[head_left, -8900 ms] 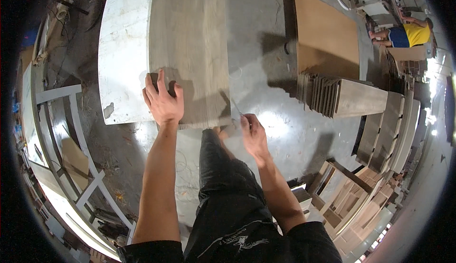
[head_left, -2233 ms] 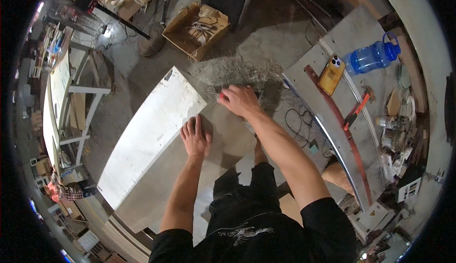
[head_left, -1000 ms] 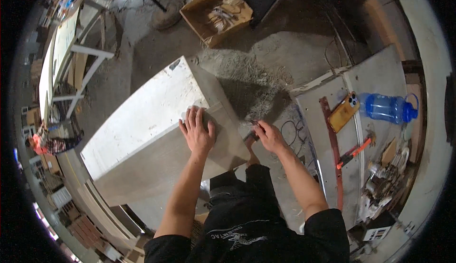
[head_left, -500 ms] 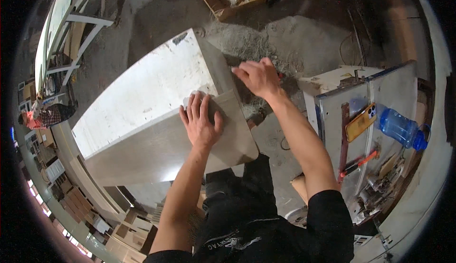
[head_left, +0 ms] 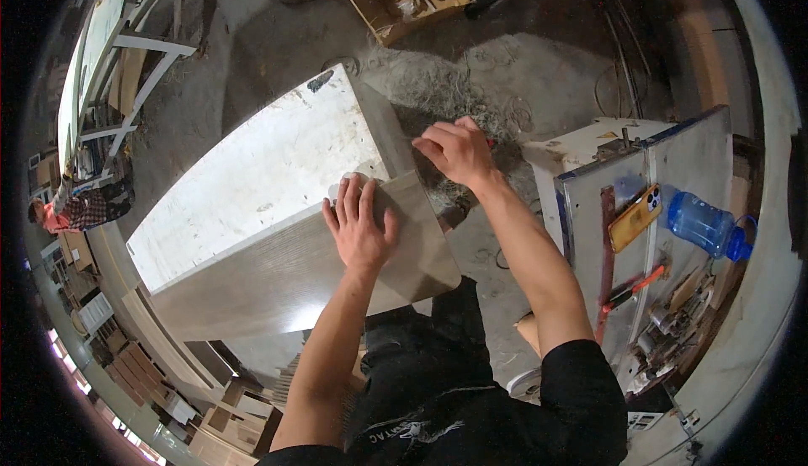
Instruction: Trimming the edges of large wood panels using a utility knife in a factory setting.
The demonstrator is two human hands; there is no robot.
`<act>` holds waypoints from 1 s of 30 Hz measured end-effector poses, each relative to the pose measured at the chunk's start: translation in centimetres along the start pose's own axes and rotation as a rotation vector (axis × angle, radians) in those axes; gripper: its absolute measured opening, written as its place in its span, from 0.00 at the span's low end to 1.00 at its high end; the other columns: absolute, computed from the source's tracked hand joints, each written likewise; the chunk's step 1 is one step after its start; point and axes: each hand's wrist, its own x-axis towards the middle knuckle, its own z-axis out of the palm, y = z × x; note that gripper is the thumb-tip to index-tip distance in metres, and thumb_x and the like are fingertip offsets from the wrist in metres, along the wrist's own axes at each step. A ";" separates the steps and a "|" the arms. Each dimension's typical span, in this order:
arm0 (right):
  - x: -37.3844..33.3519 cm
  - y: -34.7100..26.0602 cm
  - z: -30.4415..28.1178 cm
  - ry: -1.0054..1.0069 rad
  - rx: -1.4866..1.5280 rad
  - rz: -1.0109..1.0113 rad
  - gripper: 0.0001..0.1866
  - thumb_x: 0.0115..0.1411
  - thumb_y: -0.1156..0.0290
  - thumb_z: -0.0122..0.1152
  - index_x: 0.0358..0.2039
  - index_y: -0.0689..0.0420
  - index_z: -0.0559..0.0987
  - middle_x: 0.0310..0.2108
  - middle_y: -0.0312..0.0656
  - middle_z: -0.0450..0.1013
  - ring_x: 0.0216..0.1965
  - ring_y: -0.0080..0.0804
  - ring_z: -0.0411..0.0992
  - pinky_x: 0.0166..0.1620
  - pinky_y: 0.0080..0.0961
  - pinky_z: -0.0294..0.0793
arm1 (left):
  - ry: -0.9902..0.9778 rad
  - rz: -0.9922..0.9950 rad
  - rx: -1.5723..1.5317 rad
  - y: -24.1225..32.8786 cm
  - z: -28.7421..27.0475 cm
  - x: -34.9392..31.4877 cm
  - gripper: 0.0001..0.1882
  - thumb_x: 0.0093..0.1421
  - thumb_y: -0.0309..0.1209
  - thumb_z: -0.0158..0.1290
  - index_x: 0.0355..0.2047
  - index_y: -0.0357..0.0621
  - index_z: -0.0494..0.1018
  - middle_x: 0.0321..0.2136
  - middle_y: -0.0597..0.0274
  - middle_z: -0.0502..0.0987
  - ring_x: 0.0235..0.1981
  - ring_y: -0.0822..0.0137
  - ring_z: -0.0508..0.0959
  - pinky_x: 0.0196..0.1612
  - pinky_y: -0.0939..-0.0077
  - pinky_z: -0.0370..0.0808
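Note:
A grey wood-grain board (head_left: 252,285) lies across a white-topped bench (head_left: 261,163), its rounded corner toward my body. My left hand (head_left: 362,226) presses flat on the board, fingers spread, with the fingertips at its far edge beside the white top. Just off the right end of the board, my right hand (head_left: 459,153) is raised with its fingers curled and pinched together. Whatever may be between those fingers is too small or hidden to make out.
To the right, a metal machine table (head_left: 589,205) carries a yellow-cased phone (head_left: 637,218), a blue water bottle (head_left: 700,223) and an orange-handled tool (head_left: 646,281). An open cardboard box (head_left: 379,15) stands ahead near shavings (head_left: 454,87). Another person (head_left: 80,209) is at far left.
The view has shifted slightly, so bench and board appear a little lower. My left hand stays on the board; my right hand stays pinched beside its end, with only a small shift.

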 end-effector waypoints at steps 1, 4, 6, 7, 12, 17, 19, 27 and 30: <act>-0.6 -0.4 -0.3 0.028 0.056 -0.006 0.11 0.60 0.57 0.67 0.27 0.48 0.77 0.26 0.34 0.76 0.29 0.39 0.75 0.41 0.38 0.68 | 0.025 0.000 0.003 -0.1 0.2 -0.2 0.31 0.59 0.41 0.56 0.64 0.53 0.68 0.67 0.58 0.65 0.73 0.55 0.59 0.74 0.40 0.43; -4.1 -1.2 -2.0 -0.119 0.135 -0.069 0.10 0.58 0.60 0.68 0.27 0.48 0.78 0.26 0.34 0.75 0.28 0.38 0.75 0.40 0.38 0.68 | 0.038 0.014 0.002 0.1 -0.1 0.0 0.31 0.59 0.41 0.56 0.63 0.53 0.68 0.67 0.57 0.65 0.72 0.55 0.60 0.74 0.40 0.43; -5.5 -0.6 -1.4 -0.153 0.077 -0.080 0.11 0.58 0.58 0.69 0.28 0.48 0.78 0.24 0.34 0.74 0.27 0.36 0.74 0.39 0.37 0.67 | 0.042 0.021 -0.005 0.4 0.0 0.2 0.31 0.59 0.41 0.56 0.63 0.53 0.69 0.67 0.57 0.66 0.72 0.55 0.60 0.74 0.40 0.43; -5.2 -0.5 -1.2 -0.144 0.038 -0.104 0.12 0.59 0.56 0.69 0.28 0.48 0.78 0.24 0.34 0.73 0.27 0.36 0.74 0.39 0.37 0.67 | 0.046 0.028 -0.003 0.4 0.0 0.2 0.31 0.59 0.41 0.56 0.63 0.53 0.69 0.67 0.56 0.66 0.72 0.54 0.60 0.74 0.40 0.44; -1.0 -0.3 0.5 -0.100 -0.041 -0.003 0.18 0.65 0.51 0.63 0.29 0.54 0.79 0.23 0.37 0.72 0.27 0.45 0.71 0.40 0.37 0.67 | 0.009 0.023 -0.009 0.3 -0.2 0.0 0.31 0.60 0.38 0.54 0.65 0.52 0.66 0.69 0.55 0.63 0.73 0.53 0.56 0.75 0.43 0.40; -0.6 -3.2 -0.5 -0.284 0.516 0.663 0.23 0.67 0.51 0.63 0.44 0.62 0.82 0.30 0.39 0.79 0.32 0.19 0.73 0.36 0.23 0.73 | 0.013 0.018 0.009 0.4 0.0 -0.1 0.31 0.61 0.38 0.54 0.65 0.52 0.66 0.68 0.54 0.64 0.73 0.52 0.57 0.75 0.43 0.40; -2.9 -2.5 1.9 -0.244 0.692 0.700 0.20 0.65 0.53 0.65 0.43 0.60 0.82 0.30 0.36 0.79 0.33 0.18 0.73 0.37 0.22 0.73 | 0.030 0.022 -0.011 0.8 -0.3 0.1 0.31 0.60 0.38 0.54 0.65 0.52 0.66 0.68 0.54 0.63 0.73 0.53 0.56 0.75 0.43 0.40; -7.4 -3.8 2.8 0.006 1.086 0.735 0.19 0.60 0.65 0.72 0.50 0.56 0.79 0.31 0.27 0.76 0.35 0.17 0.72 0.42 0.20 0.72 | 0.002 0.013 0.008 0.3 -0.1 0.0 0.32 0.60 0.38 0.54 0.66 0.52 0.66 0.69 0.55 0.63 0.74 0.54 0.56 0.76 0.43 0.39; -9.4 -3.5 -0.3 -0.318 1.151 0.778 0.26 0.59 0.66 0.74 0.55 0.57 0.76 0.35 0.29 0.76 0.38 0.18 0.72 0.44 0.21 0.72 | 0.012 0.006 0.006 0.0 0.0 -0.1 0.32 0.60 0.38 0.54 0.66 0.52 0.66 0.69 0.55 0.63 0.74 0.53 0.56 0.75 0.43 0.39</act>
